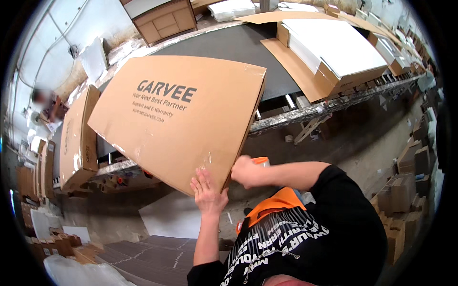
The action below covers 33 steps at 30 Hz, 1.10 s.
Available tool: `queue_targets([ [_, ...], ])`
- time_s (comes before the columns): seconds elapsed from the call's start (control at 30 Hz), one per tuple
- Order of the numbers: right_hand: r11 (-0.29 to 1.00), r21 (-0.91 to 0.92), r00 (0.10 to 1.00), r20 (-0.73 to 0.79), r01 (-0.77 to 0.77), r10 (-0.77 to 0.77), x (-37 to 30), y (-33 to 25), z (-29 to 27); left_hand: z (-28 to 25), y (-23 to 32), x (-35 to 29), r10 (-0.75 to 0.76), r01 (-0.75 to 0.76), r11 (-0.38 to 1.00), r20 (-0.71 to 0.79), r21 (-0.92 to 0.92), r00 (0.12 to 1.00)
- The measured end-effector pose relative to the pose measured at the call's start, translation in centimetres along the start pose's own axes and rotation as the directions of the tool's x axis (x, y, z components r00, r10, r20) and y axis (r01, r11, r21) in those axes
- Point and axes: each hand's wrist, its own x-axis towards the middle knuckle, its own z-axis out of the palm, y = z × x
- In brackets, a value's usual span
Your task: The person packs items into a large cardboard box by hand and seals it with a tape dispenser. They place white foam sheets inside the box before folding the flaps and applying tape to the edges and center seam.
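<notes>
A large brown carton (162, 128) with dark print lies at a slant on the conveyor, its near corner jutting over the edge toward me. My left hand (208, 194) rests on that corner, fingers stretched out on the top face and the palm at the edge. Beside the carton's right edge, my right hand (245, 171) is closed in a fist. An orange and white piece (260, 161) shows just behind it, apparently part of a tape dispenser in that hand; the rest is hidden. Shiny clear tape (209, 157) shows near the corner.
Another closed carton (76, 138) stands at the left on the conveyor (210, 45). To the right, an opened carton (329, 83) holds white panels (336, 43). Flat grey-brown sheets (148, 260) are stacked below left. A person (52, 109) is at the far left.
</notes>
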Motion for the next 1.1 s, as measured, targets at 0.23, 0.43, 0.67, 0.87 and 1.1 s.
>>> queue_targets([
  [0.23, 0.838, 0.538, 0.98, -0.098, -0.097, 0.176, -6.3, 7.9, 4.9, -1.0, 3.4, 4.1, 0.137, -0.14, 0.989, 0.076, 0.039, 0.988],
  [0.43, 0.487, 0.73, 0.607, -0.125, -0.479, 0.785, -14.6, 21.3, 10.1, 4.8, 20.1, 26.6, 0.766, -0.788, 0.577, 0.19, 0.216, 0.614],
  [0.67, -0.489, 0.778, 0.68, 0.111, 0.394, 0.724, -9.9, 39.1, 12.5, 9.8, 16.8, 35.8, 0.706, -0.849, 0.527, 0.578, -0.042, 0.41],
  [0.87, -0.497, 0.864, 0.984, 0.013, 0.079, 0.177, 1.7, 55.1, 9.3, 10.1, 16.2, 36.3, 0.624, -0.625, 0.737, -0.095, -0.259, 0.776],
  [1.1, -0.511, 0.843, 0.973, -0.059, 0.168, 0.223, -8.5, 37.5, 11.0, 8.4, 18.2, 42.2, 0.575, -0.609, 0.725, -0.203, -0.322, 0.793],
])
